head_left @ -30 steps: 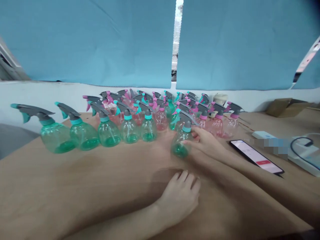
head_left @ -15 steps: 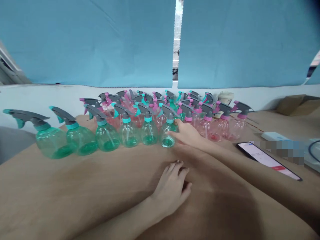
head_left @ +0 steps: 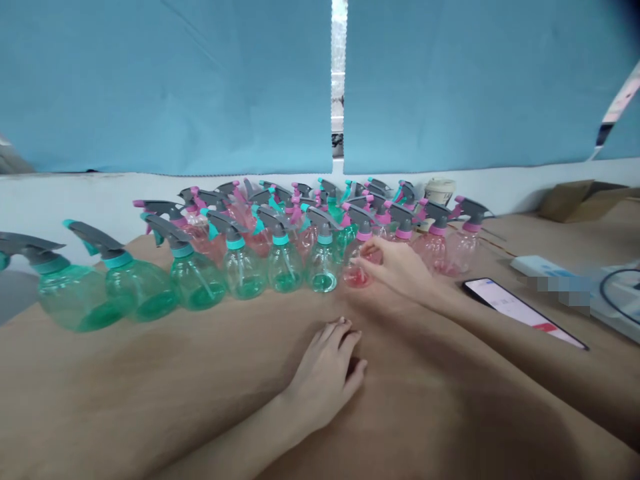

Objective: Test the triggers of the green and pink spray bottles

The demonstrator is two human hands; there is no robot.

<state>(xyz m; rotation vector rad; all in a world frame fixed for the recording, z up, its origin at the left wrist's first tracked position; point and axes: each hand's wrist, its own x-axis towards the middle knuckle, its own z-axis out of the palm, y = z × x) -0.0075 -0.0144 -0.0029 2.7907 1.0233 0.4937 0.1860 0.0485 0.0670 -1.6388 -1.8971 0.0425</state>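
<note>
Several spray bottles stand in a front row on the wooden table: green ones with turquoise collars on the left, pink ones with pink collars on the right. My right hand is at a pink spray bottle, thumb and fingers at its right side; whether it grips the bottle is hard to tell. Just left of that bottle stands a green spray bottle. My left hand rests palm down on the table in front of the row, fingers loosely apart, holding nothing.
More spray bottles crowd behind the front row. A paper cup stands behind them on the right. To the right lie a phone, a white box-like device with a cable nearby, and a cardboard box. A blue sheet hangs behind.
My right hand has moved from the rightmost green bottle in front to the pink bottle beside it. The view has shifted slightly right. My left hand keeps its pose on the table.
</note>
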